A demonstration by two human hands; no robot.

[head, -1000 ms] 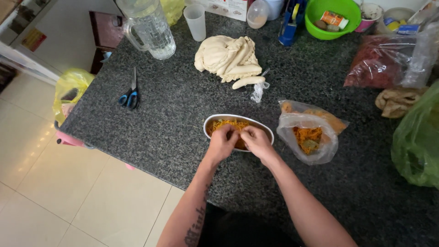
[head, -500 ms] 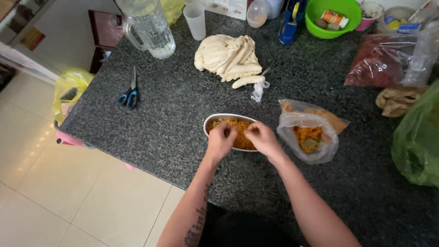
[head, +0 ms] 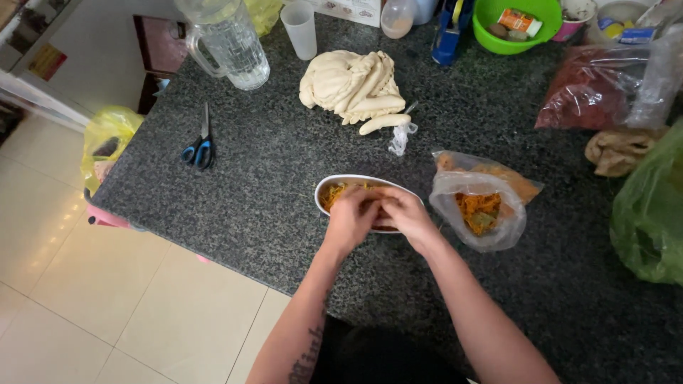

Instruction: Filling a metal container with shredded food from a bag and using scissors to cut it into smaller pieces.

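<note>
A white oval dish (head: 329,186) of orange shredded food sits on the dark granite counter (head: 270,185). Both my hands are over it, fingers curled down into the shreds. My left hand (head: 350,219) covers the dish's middle and my right hand (head: 403,215) touches it from the right, the fingertips of both meeting over the food. What the fingers pinch is hidden. A clear plastic bag (head: 478,206) holding more orange shreds lies open just right of the dish.
A pile of pale dough strips (head: 352,85) lies beyond the dish. Blue-handled scissors (head: 200,148), a glass jug (head: 226,43) and a plastic cup (head: 300,30) stand at the left rear. A green bowl (head: 514,21), a red-filled bag (head: 590,92) and a green bag (head: 651,213) crowd the right.
My right hand, which had drawn a little to the right half a second ago, has come back against my left hand over the dish.
</note>
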